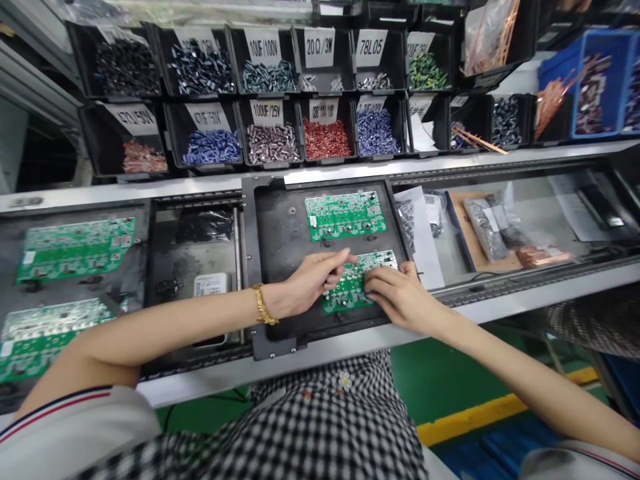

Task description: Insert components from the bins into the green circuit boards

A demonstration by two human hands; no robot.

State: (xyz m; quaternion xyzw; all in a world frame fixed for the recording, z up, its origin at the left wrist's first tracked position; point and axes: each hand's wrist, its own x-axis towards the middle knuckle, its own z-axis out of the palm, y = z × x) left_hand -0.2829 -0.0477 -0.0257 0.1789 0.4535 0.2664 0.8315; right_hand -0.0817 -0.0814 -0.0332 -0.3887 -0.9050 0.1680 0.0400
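My left hand (313,283), with a gold bracelet at the wrist, is over the left part of the nearer green circuit board (345,297). Its fingers are curled together, and what they hold, if anything, is too small to name. On the right side of that board, my right hand (400,293) has its fingers bent down and pressed together at the surface; anything between the fingertips is hidden. A second green circuit board (345,217) lies behind the first. Both boards rest in a black tray (280,267).
Labelled black bins (327,137) of small components stand in two rows behind the rail. Two more boards (75,248) lie at the left. Beside them is a white box (211,285). Bagged parts (485,227) and paper sheets (427,240) lie right of the tray.
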